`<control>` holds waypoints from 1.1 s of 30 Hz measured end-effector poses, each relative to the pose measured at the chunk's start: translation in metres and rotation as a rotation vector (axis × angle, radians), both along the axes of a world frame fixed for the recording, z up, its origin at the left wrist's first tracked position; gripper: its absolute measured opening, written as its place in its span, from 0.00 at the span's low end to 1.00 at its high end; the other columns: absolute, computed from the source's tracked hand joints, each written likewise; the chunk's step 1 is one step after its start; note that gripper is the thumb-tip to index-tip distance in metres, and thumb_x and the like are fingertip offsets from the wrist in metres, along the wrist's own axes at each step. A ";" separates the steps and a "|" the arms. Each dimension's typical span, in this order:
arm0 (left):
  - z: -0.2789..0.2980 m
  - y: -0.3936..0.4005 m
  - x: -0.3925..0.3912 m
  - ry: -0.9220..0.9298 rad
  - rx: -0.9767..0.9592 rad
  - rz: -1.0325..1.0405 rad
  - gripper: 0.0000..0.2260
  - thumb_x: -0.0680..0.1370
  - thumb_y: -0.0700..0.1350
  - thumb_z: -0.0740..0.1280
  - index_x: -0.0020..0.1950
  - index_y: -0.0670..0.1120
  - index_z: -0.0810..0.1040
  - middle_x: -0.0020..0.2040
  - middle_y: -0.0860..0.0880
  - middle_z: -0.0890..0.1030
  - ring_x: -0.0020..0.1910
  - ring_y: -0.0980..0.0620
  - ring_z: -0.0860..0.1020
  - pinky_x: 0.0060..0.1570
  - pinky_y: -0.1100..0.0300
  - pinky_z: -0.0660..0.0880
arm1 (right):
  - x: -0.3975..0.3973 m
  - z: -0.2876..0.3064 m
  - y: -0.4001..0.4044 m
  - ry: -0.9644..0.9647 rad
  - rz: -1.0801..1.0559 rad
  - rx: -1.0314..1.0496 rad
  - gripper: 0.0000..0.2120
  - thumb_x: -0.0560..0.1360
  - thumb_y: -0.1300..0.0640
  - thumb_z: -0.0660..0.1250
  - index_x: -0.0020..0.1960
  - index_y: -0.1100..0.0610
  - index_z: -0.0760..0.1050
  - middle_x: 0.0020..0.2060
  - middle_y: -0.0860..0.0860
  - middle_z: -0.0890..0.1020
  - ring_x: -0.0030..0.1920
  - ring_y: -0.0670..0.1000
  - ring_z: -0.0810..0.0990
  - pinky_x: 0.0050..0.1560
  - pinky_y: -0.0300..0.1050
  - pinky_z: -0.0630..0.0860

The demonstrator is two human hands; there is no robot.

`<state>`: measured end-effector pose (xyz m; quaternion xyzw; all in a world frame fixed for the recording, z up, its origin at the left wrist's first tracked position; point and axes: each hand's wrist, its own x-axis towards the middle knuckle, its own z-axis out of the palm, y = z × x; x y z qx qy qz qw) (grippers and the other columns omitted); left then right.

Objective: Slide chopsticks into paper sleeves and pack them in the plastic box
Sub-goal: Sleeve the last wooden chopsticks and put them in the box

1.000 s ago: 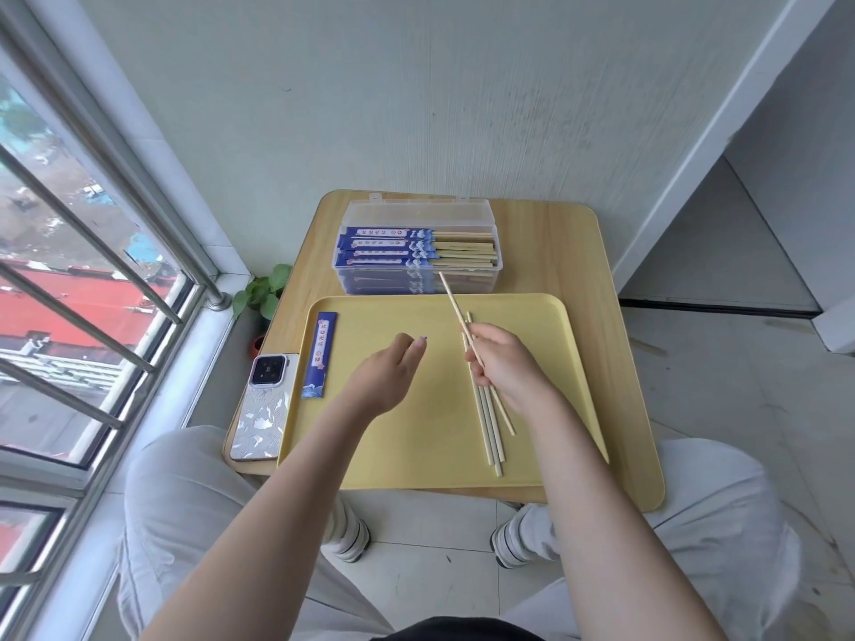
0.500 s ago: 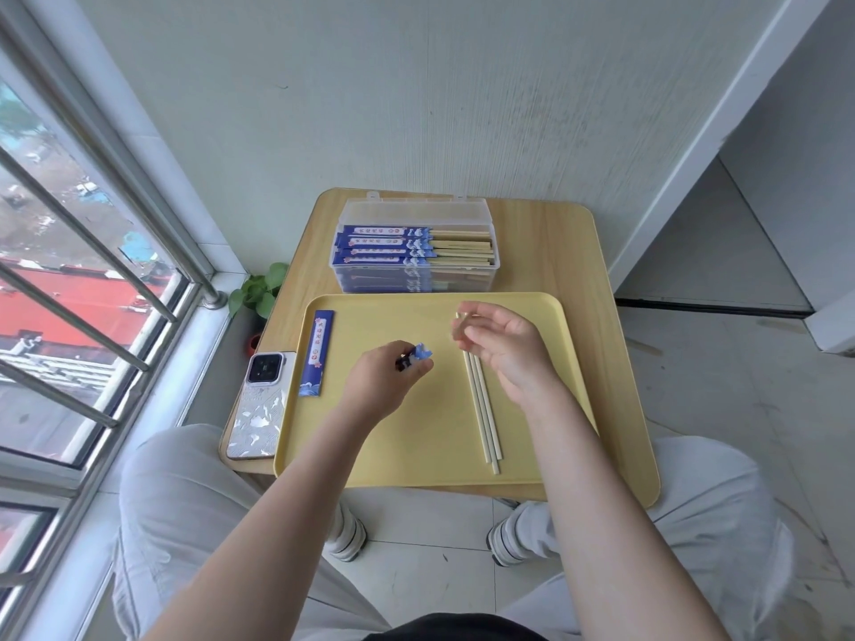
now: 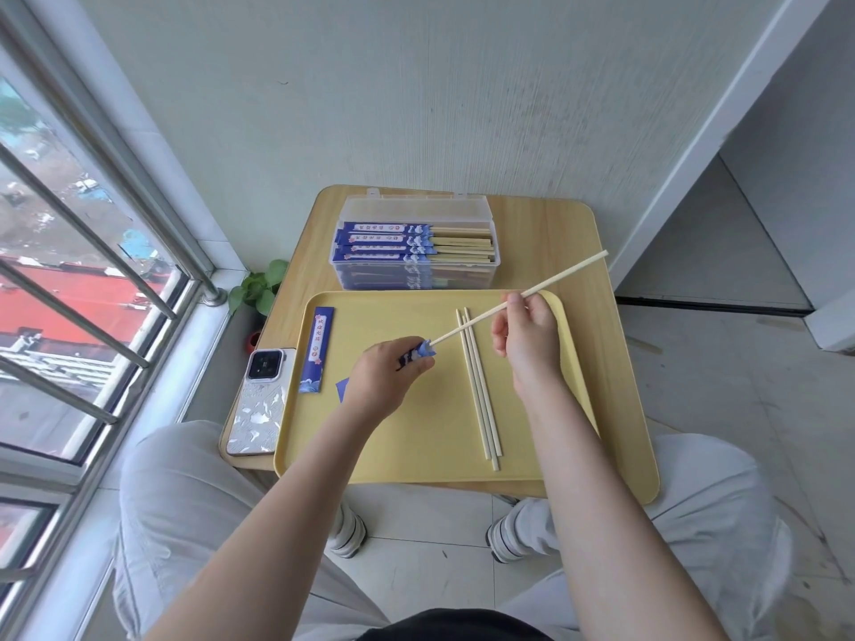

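slim wooden chopstick (image 3: 546, 286) in right grip (image 3: 525, 335), tip at blue paper sleeve (image 3: 416, 353) in left grip (image 3: 386, 377)

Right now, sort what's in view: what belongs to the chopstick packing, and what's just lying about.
Job: left hand holding paper sleeve; right hand holding chopstick; loose chopsticks; spare sleeve; plastic box; yellow tray.
Lying about: phone; plant.
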<state>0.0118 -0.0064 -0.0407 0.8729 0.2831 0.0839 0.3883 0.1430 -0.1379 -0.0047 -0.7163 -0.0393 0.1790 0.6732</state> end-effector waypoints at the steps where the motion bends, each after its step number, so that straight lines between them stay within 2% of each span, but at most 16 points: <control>1: 0.000 0.000 0.000 -0.012 -0.003 -0.002 0.09 0.81 0.50 0.68 0.57 0.48 0.81 0.43 0.46 0.81 0.41 0.49 0.75 0.38 0.59 0.68 | -0.001 0.000 0.000 0.004 0.000 -0.001 0.11 0.85 0.57 0.56 0.46 0.55 0.72 0.28 0.49 0.74 0.24 0.47 0.68 0.25 0.38 0.65; 4: 0.002 -0.003 0.002 -0.049 -0.022 -0.010 0.10 0.80 0.50 0.68 0.59 0.48 0.82 0.43 0.46 0.81 0.43 0.47 0.76 0.40 0.57 0.70 | -0.004 -0.001 -0.001 0.022 0.067 -0.012 0.10 0.84 0.57 0.58 0.48 0.58 0.75 0.30 0.51 0.77 0.26 0.48 0.70 0.26 0.39 0.67; 6: 0.003 -0.006 0.004 -0.075 -0.065 0.005 0.09 0.80 0.50 0.69 0.58 0.49 0.81 0.42 0.48 0.81 0.41 0.49 0.76 0.41 0.56 0.72 | -0.005 -0.002 -0.001 0.031 0.245 -0.093 0.09 0.82 0.57 0.63 0.50 0.62 0.78 0.33 0.53 0.79 0.27 0.48 0.71 0.27 0.40 0.68; 8: 0.001 -0.008 0.007 -0.100 -0.136 0.030 0.08 0.80 0.50 0.69 0.57 0.49 0.80 0.41 0.50 0.82 0.39 0.51 0.78 0.41 0.58 0.73 | -0.007 -0.003 -0.001 0.060 0.468 -0.231 0.08 0.80 0.54 0.67 0.52 0.58 0.79 0.36 0.54 0.81 0.26 0.49 0.72 0.26 0.41 0.68; 11: 0.000 -0.010 0.009 -0.171 -0.412 0.147 0.06 0.81 0.48 0.67 0.54 0.47 0.78 0.43 0.48 0.84 0.38 0.53 0.82 0.43 0.58 0.77 | -0.004 -0.010 -0.002 0.005 0.550 -0.499 0.07 0.78 0.53 0.69 0.55 0.53 0.76 0.39 0.53 0.83 0.28 0.50 0.76 0.27 0.40 0.71; 13: 0.002 -0.011 0.009 -0.220 -0.620 0.224 0.07 0.82 0.47 0.66 0.55 0.44 0.77 0.44 0.46 0.84 0.38 0.51 0.83 0.45 0.54 0.78 | -0.002 -0.018 -0.004 -0.142 0.504 -0.755 0.06 0.77 0.54 0.68 0.52 0.54 0.76 0.46 0.53 0.83 0.37 0.52 0.79 0.35 0.42 0.73; 15: 0.004 -0.013 0.007 -0.268 -0.809 0.262 0.09 0.83 0.48 0.64 0.56 0.42 0.76 0.44 0.45 0.84 0.39 0.49 0.82 0.46 0.53 0.79 | -0.004 -0.026 -0.005 -0.236 0.499 -0.980 0.09 0.77 0.52 0.68 0.52 0.56 0.75 0.50 0.53 0.81 0.47 0.55 0.80 0.42 0.45 0.73; 17: 0.005 -0.014 0.006 -0.292 -0.926 0.277 0.09 0.83 0.48 0.64 0.56 0.42 0.75 0.42 0.45 0.82 0.39 0.48 0.81 0.46 0.53 0.79 | -0.009 -0.034 -0.002 -0.243 0.530 -1.076 0.14 0.76 0.48 0.70 0.52 0.58 0.72 0.51 0.54 0.80 0.51 0.58 0.81 0.42 0.46 0.72; 19: 0.005 -0.015 0.006 -0.290 -0.967 0.285 0.09 0.82 0.48 0.66 0.54 0.43 0.74 0.40 0.45 0.81 0.36 0.46 0.79 0.42 0.54 0.79 | -0.013 -0.037 0.000 -0.232 0.539 -1.102 0.16 0.76 0.48 0.72 0.50 0.57 0.69 0.51 0.54 0.80 0.51 0.58 0.81 0.41 0.45 0.71; 24: 0.001 -0.014 0.006 -0.280 -0.961 0.341 0.07 0.81 0.46 0.69 0.53 0.43 0.74 0.38 0.44 0.79 0.31 0.47 0.77 0.37 0.54 0.77 | -0.017 -0.037 0.003 -0.275 0.497 -1.134 0.08 0.77 0.56 0.68 0.44 0.58 0.70 0.47 0.55 0.78 0.52 0.59 0.81 0.42 0.44 0.72; 27: -0.001 -0.015 0.006 -0.268 -0.945 0.357 0.06 0.81 0.44 0.68 0.52 0.43 0.74 0.37 0.44 0.79 0.29 0.47 0.76 0.35 0.55 0.76 | -0.018 -0.039 0.004 -0.283 0.486 -1.145 0.12 0.75 0.60 0.66 0.37 0.57 0.65 0.45 0.55 0.78 0.49 0.59 0.81 0.41 0.44 0.73; 29: -0.004 -0.014 0.006 -0.251 -0.924 0.357 0.06 0.81 0.45 0.68 0.52 0.43 0.75 0.37 0.45 0.79 0.29 0.48 0.76 0.34 0.55 0.76 | -0.021 -0.040 0.006 -0.293 0.490 -1.168 0.04 0.75 0.62 0.66 0.44 0.59 0.71 0.49 0.55 0.80 0.52 0.59 0.81 0.43 0.44 0.74; 30: -0.006 -0.014 0.007 -0.245 -0.914 0.358 0.06 0.81 0.45 0.68 0.52 0.43 0.74 0.37 0.45 0.79 0.29 0.48 0.76 0.34 0.55 0.76 | -0.022 -0.041 0.007 -0.312 0.492 -1.189 0.04 0.76 0.62 0.66 0.50 0.60 0.74 0.52 0.56 0.81 0.54 0.58 0.81 0.45 0.45 0.75; 31: -0.007 -0.014 0.007 -0.241 -0.907 0.361 0.07 0.81 0.45 0.68 0.51 0.43 0.74 0.36 0.45 0.79 0.29 0.48 0.76 0.34 0.55 0.76 | -0.023 -0.042 0.008 -0.330 0.498 -1.212 0.09 0.76 0.63 0.66 0.56 0.61 0.74 0.54 0.56 0.81 0.55 0.58 0.81 0.47 0.45 0.76; 33: -0.008 -0.015 0.007 -0.238 -0.904 0.367 0.07 0.81 0.45 0.69 0.51 0.43 0.74 0.36 0.45 0.79 0.28 0.48 0.75 0.34 0.55 0.75 | -0.024 -0.043 0.009 -0.351 0.496 -1.227 0.12 0.77 0.63 0.65 0.61 0.62 0.73 0.57 0.57 0.80 0.58 0.58 0.81 0.50 0.45 0.77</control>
